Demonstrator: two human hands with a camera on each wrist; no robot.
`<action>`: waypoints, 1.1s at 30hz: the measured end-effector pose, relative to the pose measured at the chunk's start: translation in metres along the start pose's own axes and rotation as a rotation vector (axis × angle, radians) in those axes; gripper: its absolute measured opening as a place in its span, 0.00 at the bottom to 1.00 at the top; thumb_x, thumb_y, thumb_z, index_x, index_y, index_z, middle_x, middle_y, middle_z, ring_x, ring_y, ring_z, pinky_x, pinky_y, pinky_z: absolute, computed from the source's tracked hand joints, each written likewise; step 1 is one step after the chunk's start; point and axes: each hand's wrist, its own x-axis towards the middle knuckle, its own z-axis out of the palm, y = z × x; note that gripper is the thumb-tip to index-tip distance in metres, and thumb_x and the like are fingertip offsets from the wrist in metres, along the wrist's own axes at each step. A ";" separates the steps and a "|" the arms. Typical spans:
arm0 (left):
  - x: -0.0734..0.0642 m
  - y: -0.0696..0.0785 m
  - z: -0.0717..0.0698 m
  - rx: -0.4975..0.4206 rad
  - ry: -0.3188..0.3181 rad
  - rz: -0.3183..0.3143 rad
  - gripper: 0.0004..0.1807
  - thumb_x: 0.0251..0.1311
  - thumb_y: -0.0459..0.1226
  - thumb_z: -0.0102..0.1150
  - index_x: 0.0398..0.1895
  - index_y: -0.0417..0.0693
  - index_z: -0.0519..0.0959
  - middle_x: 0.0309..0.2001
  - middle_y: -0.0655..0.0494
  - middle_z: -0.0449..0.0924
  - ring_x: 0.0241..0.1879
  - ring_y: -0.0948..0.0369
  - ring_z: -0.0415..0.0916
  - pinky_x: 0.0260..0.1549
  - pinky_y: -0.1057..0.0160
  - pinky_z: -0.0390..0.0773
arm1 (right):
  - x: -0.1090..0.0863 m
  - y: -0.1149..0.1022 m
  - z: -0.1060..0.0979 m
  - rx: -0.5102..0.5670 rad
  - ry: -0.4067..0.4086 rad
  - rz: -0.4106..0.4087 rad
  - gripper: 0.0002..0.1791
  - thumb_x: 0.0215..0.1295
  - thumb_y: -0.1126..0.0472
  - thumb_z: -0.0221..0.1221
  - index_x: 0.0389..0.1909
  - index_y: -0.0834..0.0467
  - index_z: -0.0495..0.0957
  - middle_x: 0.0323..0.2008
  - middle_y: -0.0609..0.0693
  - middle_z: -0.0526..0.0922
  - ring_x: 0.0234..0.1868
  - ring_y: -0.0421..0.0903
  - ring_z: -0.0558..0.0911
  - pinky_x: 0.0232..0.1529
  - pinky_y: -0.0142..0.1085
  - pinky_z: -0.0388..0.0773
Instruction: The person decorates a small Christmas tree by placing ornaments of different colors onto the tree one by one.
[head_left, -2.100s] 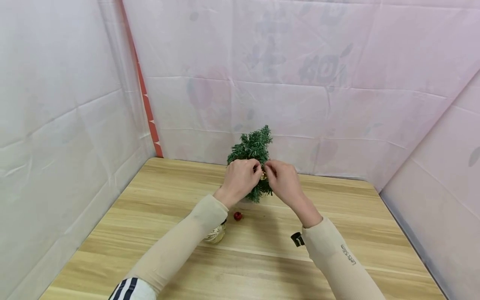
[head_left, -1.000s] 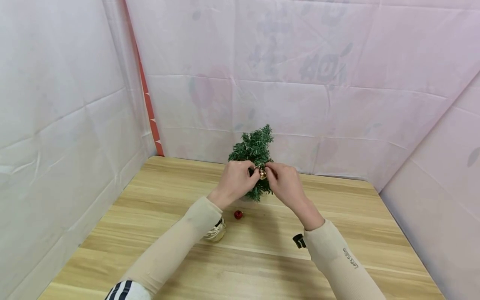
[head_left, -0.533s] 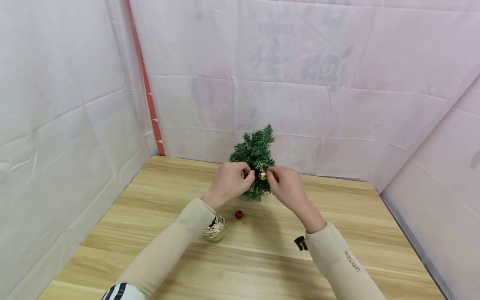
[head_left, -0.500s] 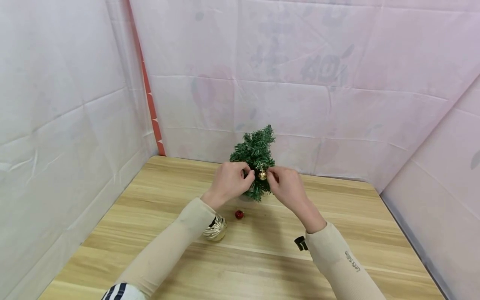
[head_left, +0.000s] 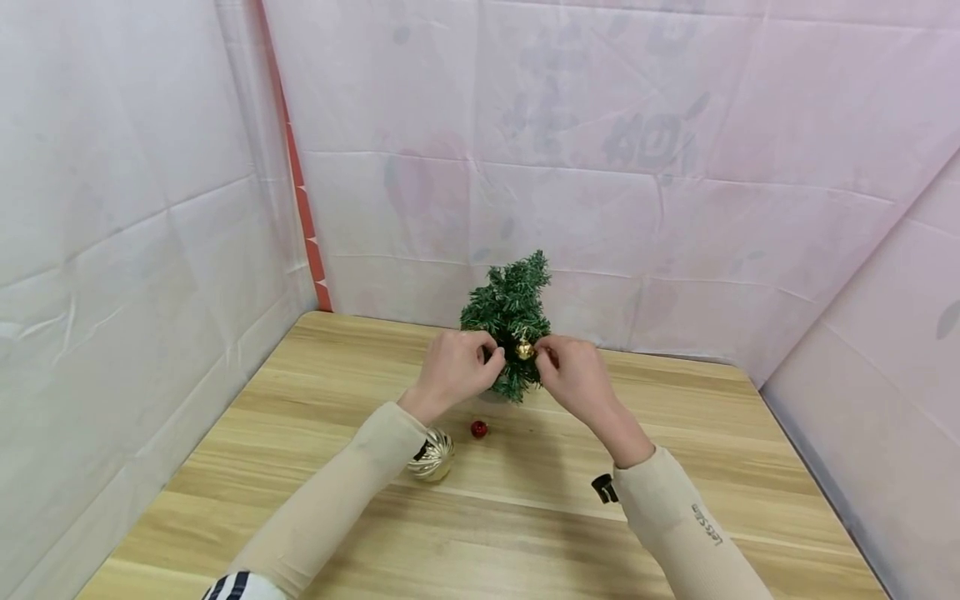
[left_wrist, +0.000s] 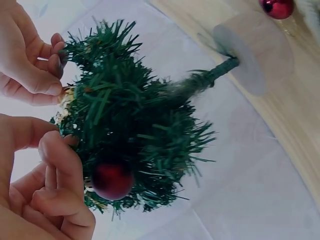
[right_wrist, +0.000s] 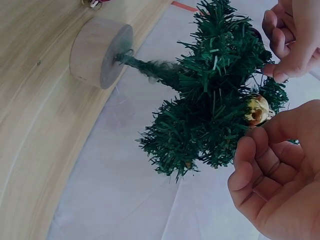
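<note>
Left hand (head_left: pixel 454 372) and right hand (head_left: pixel 576 372) stand apart at the small green tree (head_left: pixel 513 293), the right one beside the gold bauble (head_left: pixel 524 350) on its branches; their fingers curl, but whether either pinches anything I cannot tell; the left wrist view shows a red bauble (left_wrist: pixel 113 180) on the tree, unseen from the head; both wrist views show the round base (right_wrist: pixel 94 52); counted: one tree, two baubles visible on it; on the table (head_left: pixel 480 542), one red ball (head_left: pixel 478 429) and one ribbed gold ball (head_left: pixel 437 458).
</note>
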 end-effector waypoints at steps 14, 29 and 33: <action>-0.024 -0.009 0.004 -0.130 0.054 0.089 0.09 0.62 0.35 0.61 0.42 0.45 0.87 0.22 0.64 0.79 0.18 0.72 0.70 0.18 0.74 0.70 | -0.015 0.001 0.002 -0.027 0.069 -0.030 0.10 0.67 0.65 0.57 0.44 0.61 0.85 0.19 0.44 0.79 0.15 0.37 0.70 0.17 0.33 0.67; -0.022 -0.011 0.000 -0.036 0.227 -0.102 0.14 0.57 0.46 0.71 0.37 0.46 0.84 0.34 0.52 0.82 0.22 0.63 0.72 0.16 0.68 0.70 | -0.030 -0.002 0.009 -0.019 0.109 -0.077 0.09 0.66 0.65 0.60 0.43 0.62 0.84 0.25 0.46 0.82 0.22 0.37 0.75 0.22 0.31 0.73; -0.022 -0.012 0.003 -0.024 0.197 -0.131 0.19 0.56 0.48 0.71 0.45 0.46 0.83 0.41 0.50 0.83 0.23 0.62 0.73 0.16 0.67 0.70 | -0.036 -0.004 0.012 -0.018 0.114 -0.091 0.07 0.65 0.65 0.61 0.40 0.61 0.84 0.25 0.45 0.81 0.22 0.37 0.75 0.23 0.31 0.73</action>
